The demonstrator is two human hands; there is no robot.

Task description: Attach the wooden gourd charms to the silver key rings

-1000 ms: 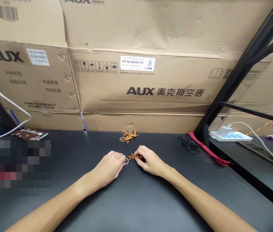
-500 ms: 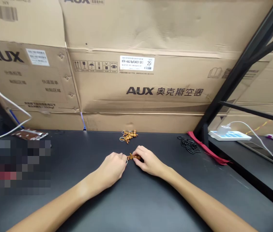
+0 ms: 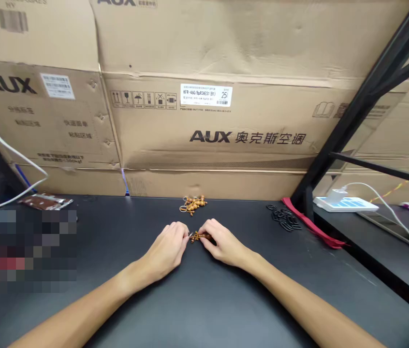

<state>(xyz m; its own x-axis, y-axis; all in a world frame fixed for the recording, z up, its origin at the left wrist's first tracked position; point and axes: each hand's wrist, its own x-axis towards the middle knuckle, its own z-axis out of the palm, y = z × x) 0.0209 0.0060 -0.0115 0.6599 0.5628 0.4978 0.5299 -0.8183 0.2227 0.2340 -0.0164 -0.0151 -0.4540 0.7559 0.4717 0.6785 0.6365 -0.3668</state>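
Between my two hands, low over the black table [image 3: 204,299], is a brown beaded keychain [image 3: 196,237] with a gourd-like wooden body. My right hand [image 3: 221,242] is closed, its thumb and fingers pinching the wooden body. The fingertips of my left hand [image 3: 168,249] are pressed together at the keychain's other end, where a bit of its metal ring [image 3: 190,235] shows. The rest of the ring is hidden by the left fingers. Just beyond the hands lies a small pile of similar wooden keychains [image 3: 195,204] with metal rings.
Black oval clips or links [image 3: 284,218] lie at the right, beside a red strap [image 3: 313,227] and a black metal post [image 3: 308,193]. A brown packet [image 3: 45,200] and white cable [image 3: 32,181] are at the left. Cardboard boxes [image 3: 204,154] wall the back. A white power strip [image 3: 345,204] stands far right.
My left hand has turned slightly, with its fingers shifted at the ring end. My right hand keeps its hold on the keychain, almost unmoved.
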